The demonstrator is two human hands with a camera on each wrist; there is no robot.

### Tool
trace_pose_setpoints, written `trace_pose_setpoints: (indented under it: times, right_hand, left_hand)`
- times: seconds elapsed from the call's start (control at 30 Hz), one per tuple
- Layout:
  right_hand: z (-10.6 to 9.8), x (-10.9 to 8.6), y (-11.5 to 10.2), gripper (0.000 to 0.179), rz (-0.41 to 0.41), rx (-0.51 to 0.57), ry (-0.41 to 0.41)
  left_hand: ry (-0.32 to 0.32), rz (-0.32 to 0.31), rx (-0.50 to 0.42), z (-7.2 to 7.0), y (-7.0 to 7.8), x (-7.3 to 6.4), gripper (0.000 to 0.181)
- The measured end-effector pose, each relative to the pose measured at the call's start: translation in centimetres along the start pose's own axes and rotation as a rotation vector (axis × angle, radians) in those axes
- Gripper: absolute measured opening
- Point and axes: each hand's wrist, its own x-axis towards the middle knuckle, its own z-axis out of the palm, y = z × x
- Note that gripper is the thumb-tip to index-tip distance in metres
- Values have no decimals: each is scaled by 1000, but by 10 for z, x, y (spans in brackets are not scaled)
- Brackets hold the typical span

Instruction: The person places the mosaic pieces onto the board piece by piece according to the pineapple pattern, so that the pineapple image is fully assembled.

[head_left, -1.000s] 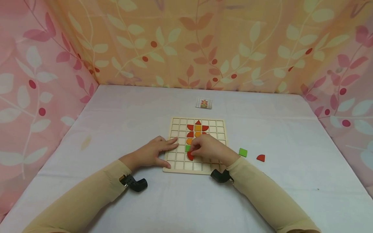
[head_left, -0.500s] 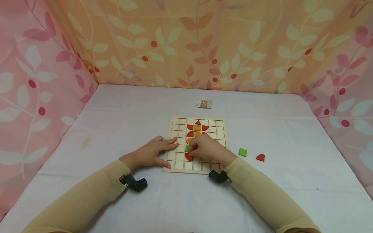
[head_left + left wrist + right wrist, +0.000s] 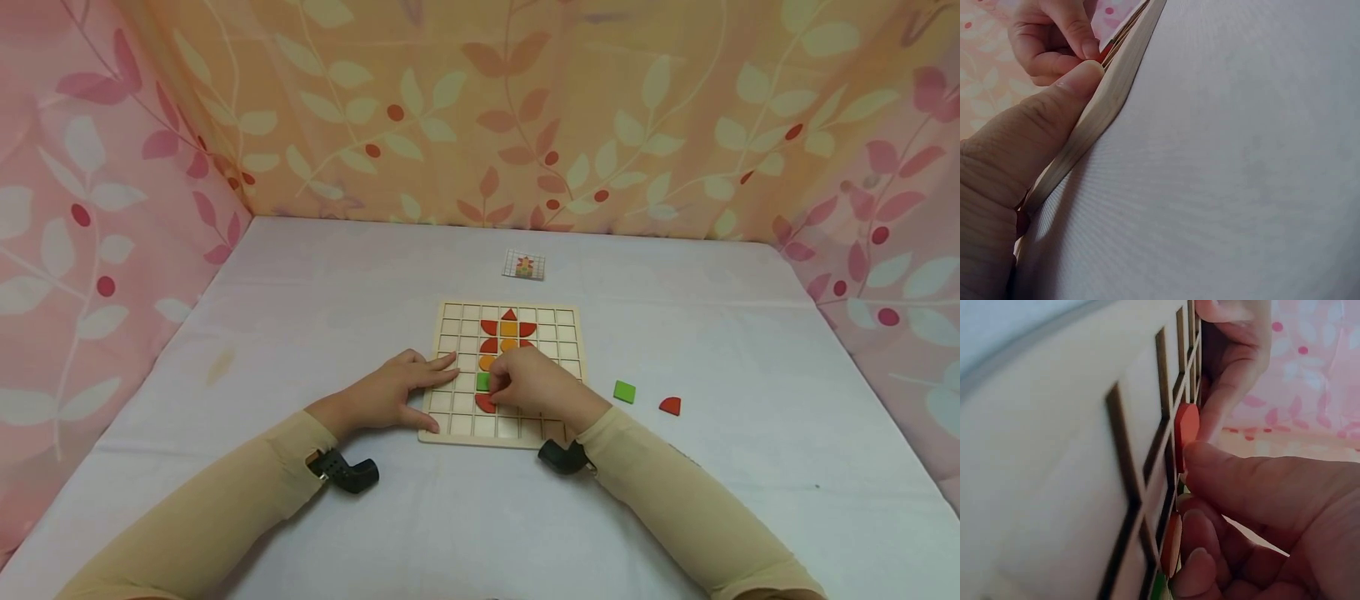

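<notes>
A wooden grid board [image 3: 465, 429] lies on the white table with colored pieces on it. My right hand [image 3: 536, 379] pinches a red quarter-circle piece [image 3: 484, 403] between thumb and finger, low on the board just below a green square [image 3: 482, 382]. In the right wrist view the thumb touches the edge of this red piece [image 3: 1187, 428]. The left hand [image 3: 393, 387] rests on the board's left side with fingers spread, its thumb on the frame near the front corner. Above lie an orange round piece [image 3: 487, 362] and a red triangle [image 3: 509, 315]. My right hand hides some cells.
To the right of the board lie a loose green square [image 3: 625, 392] and a loose red quarter circle [image 3: 671, 406]. A small pattern card [image 3: 524, 265] lies behind the board. Floral cloth walls [image 3: 450, 117] border the table at the back and sides.
The red quarter-circle piece has shifted slightly left and turned, settling lower in its row under the green square. My right hand moved a little left with it; the left hand stayed put.
</notes>
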Motion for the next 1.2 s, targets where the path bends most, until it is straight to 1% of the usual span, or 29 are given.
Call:
trace_pose_setpoints:
  times: [0.1,0.2,0.4,0.6,0.87,1.03,1.2]
  right_hand:
    - [0,0,0,16,-4,-4,11]
    - [1,2,-1,17,-29,2,21]
    - [4,3,-3,18,-77,3,10]
    - [5,3,-3,19,-85,-25,16]
    - [5,2,-5,13,-100,-45,14]
    - [5,2,-6,12,-113,-69,9]
    - [6,3,-6,14,-97,-77,3]
  left_hand:
    - [-1,-1,-2,0,0,0,82]
    - [1,5,3,0,-1,0,83]
    - [10,19,1,0,0,-1,82]
    - [4,14,1,0,0,0,82]
    - [-1,7,1,-1,1,0,82]
    - [-3,6,0,0,0,0,82]
    - [2,11,1,0,-1,0,82]
